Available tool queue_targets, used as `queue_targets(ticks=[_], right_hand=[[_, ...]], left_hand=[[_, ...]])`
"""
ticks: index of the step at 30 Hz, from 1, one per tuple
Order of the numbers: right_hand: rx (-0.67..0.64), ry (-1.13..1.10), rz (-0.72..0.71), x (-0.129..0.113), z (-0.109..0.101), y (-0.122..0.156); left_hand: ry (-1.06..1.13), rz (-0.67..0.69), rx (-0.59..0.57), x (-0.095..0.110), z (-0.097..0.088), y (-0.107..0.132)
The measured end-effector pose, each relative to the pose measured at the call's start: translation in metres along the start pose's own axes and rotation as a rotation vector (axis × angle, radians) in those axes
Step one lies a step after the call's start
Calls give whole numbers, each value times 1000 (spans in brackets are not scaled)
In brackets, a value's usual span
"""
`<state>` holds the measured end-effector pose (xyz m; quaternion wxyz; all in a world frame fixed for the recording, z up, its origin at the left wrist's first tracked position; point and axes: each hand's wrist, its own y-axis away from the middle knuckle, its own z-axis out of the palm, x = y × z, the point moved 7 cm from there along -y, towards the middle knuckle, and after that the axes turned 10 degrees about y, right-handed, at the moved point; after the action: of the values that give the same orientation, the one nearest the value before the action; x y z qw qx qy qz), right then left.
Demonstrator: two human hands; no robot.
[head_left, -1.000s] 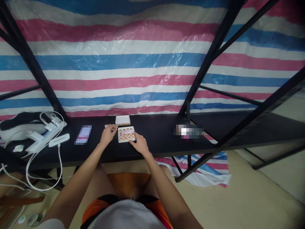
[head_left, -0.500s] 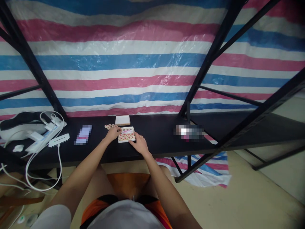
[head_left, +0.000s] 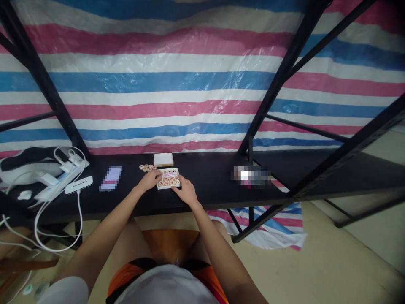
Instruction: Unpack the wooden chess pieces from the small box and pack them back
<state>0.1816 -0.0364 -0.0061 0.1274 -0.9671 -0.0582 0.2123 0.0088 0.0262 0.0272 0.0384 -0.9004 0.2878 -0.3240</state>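
Note:
A small white box [head_left: 168, 187] lies in front of me, holding rows of round xiangqi pieces [head_left: 169, 181] with red marks at the front. Darker-marked pieces and a pinkish strip show at the back of it. My left hand [head_left: 149, 180] is at the box's left edge, fingers closed together with the tips over the rim; what they hold, if anything, is too small to make out. My right hand [head_left: 186, 191] grips the box's right side and near corner. Several loose pieces [head_left: 147, 167] rest on the black tabletop [head_left: 205, 169], just beyond my left hand.
Behind the box is its white lid [head_left: 163, 159]. A blurred phone [head_left: 110, 178], a white device [head_left: 79, 185] and a power strip [head_left: 57, 185] with looping cables are on the left. Another blurred object [head_left: 251, 175] lies right. Black metal posts [head_left: 268, 109] frame the table before a striped sheet [head_left: 164, 80].
My left hand's fingertips have shifted slightly lower at the box's left edge, uncovering more of the loose pieces. My right hand keeps its grip on the box.

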Motion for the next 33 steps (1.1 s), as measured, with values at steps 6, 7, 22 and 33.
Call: queue_targets(ticks=[6,7,22,33], right_hand=[[-7,6,7,0,-1,1],[-4,7,5,-1,-1,1],[15,15,-12,0,1,0],[19,22,-8,0,-1,0]], left_hand=[[-15,-1,33,-2,2,6],[-19,3,39,-2,2,7],[-16,37,37,-1,4,15],[-278,-242,328,-64,-56,31]])
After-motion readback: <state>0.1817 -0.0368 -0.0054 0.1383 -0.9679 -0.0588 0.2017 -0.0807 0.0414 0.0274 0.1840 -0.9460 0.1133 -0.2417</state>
